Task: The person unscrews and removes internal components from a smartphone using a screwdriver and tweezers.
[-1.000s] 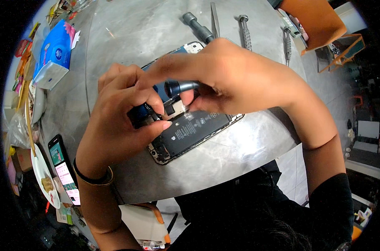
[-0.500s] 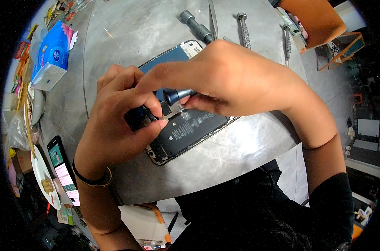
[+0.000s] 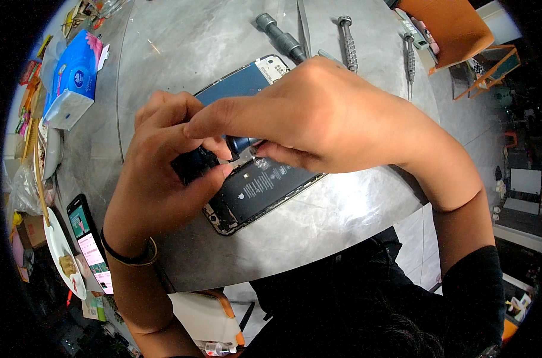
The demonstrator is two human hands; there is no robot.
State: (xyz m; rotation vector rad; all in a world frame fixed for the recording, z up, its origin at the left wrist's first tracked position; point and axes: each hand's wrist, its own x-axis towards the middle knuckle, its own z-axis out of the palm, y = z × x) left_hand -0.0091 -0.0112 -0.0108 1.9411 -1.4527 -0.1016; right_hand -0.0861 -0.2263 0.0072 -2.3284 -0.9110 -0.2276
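Note:
An opened phone (image 3: 265, 191) with a black battery exposed lies at the middle of the grey table, a blue display panel (image 3: 229, 80) behind it. My left hand (image 3: 152, 173) is over the phone's left part, thumb and fingertips closed on a small dark part (image 3: 193, 164), whose shape is partly hidden. My right hand (image 3: 324, 125) reaches across the phone, its fingers closed on a dark metallic cylindrical tool (image 3: 239, 144); its forefinger overlaps my left fingers. Whether the tool's tip touches the phone is hidden.
Beyond the hands lie a grey cylindrical tool (image 3: 280, 39), tweezers (image 3: 302, 27) and two knurled tools (image 3: 347, 42) (image 3: 409, 59). At left are a blue tissue pack (image 3: 74, 77), a lit phone (image 3: 89, 244) and a white plate (image 3: 68, 277). An orange chair (image 3: 453, 33) stands beyond the table.
Both hands have shifted a little left over the phone. The tool in my right hand has moved down-left and is more covered by the fingers.

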